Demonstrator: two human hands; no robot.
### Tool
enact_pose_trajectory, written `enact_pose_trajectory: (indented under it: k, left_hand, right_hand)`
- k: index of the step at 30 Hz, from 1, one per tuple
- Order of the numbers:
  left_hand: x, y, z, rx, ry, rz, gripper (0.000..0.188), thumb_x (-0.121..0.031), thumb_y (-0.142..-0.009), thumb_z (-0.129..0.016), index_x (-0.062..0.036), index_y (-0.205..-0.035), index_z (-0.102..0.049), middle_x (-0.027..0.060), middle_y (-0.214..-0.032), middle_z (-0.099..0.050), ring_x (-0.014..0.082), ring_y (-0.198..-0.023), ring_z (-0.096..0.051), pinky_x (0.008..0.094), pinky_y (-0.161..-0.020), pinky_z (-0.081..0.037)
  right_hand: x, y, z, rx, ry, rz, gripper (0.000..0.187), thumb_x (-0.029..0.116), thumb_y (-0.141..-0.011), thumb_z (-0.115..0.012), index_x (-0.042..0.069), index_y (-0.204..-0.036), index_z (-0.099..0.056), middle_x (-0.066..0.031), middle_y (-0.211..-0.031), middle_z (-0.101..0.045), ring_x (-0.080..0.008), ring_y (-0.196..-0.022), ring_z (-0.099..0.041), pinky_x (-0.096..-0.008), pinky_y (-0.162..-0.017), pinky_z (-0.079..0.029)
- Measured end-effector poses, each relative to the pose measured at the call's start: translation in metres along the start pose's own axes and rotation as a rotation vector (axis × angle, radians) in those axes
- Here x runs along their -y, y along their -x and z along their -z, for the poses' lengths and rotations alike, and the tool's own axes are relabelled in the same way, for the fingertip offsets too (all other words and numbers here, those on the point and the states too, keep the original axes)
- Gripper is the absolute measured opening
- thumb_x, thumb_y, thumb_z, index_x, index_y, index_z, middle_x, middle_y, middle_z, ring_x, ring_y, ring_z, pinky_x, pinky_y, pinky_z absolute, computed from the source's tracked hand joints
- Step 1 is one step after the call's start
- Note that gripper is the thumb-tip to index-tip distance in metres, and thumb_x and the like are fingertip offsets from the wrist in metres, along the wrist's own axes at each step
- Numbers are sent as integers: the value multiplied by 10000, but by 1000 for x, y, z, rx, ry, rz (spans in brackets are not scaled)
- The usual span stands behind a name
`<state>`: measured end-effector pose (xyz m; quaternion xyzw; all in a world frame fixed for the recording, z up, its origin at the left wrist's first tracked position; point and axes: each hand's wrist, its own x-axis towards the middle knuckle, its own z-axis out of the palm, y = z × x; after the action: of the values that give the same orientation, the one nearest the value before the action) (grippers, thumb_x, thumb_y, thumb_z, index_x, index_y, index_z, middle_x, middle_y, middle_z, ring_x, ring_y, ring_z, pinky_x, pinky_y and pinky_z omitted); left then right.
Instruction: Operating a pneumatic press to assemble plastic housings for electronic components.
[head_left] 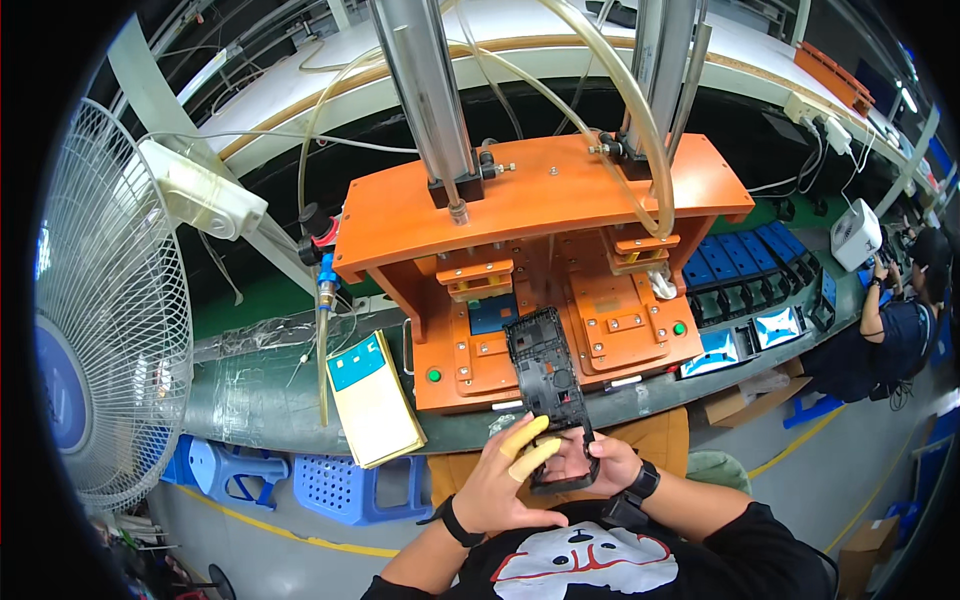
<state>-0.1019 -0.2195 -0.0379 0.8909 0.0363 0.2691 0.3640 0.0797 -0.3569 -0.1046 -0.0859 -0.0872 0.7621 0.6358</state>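
A long black plastic housing (550, 375) with an open frame at its near end is tilted in front of the orange press. My right hand (610, 468) grips the near right edge of that frame, its fingers partly behind it. My left hand (500, 480), with yellow finger cots on two fingers, is spread at the housing's near left side; its fingertips overlap the frame, and whether they touch it I cannot tell. Behind the housing stands the orange press (545, 180) with two stations. A blue plate (492, 313) lies in its left station, partly hidden by the housing.
Left of the press lies a stack of cream sheets (378, 420) with a blue card on top. Black housings with blue panels (740, 255) line the bench at right. A fan (115, 300) stands far left, blue stools (350, 488) below the bench. A co-worker (895, 330) sits far right.
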Motion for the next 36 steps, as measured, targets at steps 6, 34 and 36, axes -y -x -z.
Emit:
enact_pose_trajectory:
  k: [6,34,36]
  left_hand:
    - [14,-22,21,27,-175,-74,815,-364,-687,-968,-80,-1373,-630,142,-1429,-622,387,-1276,-603,488,-1085,-473]
    - [80,-117,99,303,-413,2,711,-368,-765,-863,-81,-1374,-634,149,-1273,-655,371,-1095,-591,456,-965,-473]
    - [82,-115,99,299,-419,5,714,-438,-784,-848,-74,-1363,-643,152,-1255,-666,376,-1102,-605,450,-968,-474]
  right_hand:
    - [8,-23,-1,7,104,-3,850,344,-881,-774,43,-1583,-400,-166,-1513,-547,-369,-1361,-566,-524,-1193,-409]
    - [22,47,34,-398,748,72,385,199,-1111,-533,39,-1460,-559,-106,-1316,-711,-151,-1102,-680,-307,-974,-525]
    - [22,39,32,-376,739,72,385,200,-1110,-535,39,-1458,-562,-104,-1316,-713,-149,-1098,-681,-306,-971,-524]
